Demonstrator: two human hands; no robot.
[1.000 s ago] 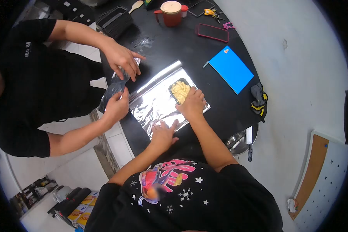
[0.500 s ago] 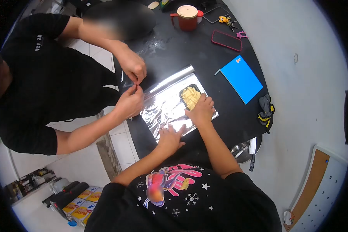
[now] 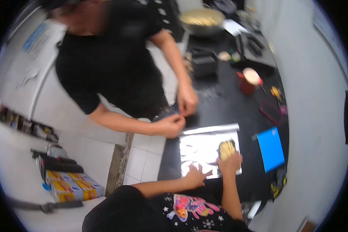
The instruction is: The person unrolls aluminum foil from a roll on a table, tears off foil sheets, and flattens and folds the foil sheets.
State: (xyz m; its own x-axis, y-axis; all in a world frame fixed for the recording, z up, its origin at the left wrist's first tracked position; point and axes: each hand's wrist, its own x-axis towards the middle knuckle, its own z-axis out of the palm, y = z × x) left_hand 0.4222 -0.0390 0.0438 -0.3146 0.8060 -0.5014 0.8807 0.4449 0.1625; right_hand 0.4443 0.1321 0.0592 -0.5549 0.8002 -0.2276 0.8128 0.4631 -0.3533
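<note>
A shiny sheet of aluminium foil [image 3: 197, 149] lies on the black table, its rolled edge [image 3: 222, 128] along the far side. On the foil's right part sits a small black tray [image 3: 220, 147] filled with pale yellow, stick-like pieces [image 3: 228, 147]. My right hand [image 3: 230, 164] grips the near end of that tray, fingers around its right side. Lower on the foil, at its near edge, my left hand [image 3: 196, 176] rests flat with the fingers spread. Blur hides fine detail.
Across the foil's left corner, a co-worker's two hands [image 3: 178, 116] pinch together. Farther back are a large bowl of yellow food [image 3: 202, 19], a black container [image 3: 204, 63] and a red-brown mug [image 3: 248, 86]. To the right lie a blue notebook [image 3: 271, 150] and a phone [image 3: 270, 112].
The head view has swung up and left, so the scene sits lower and farther right, and the large bowl now shows. My hands keep their places on the foil and tray.
</note>
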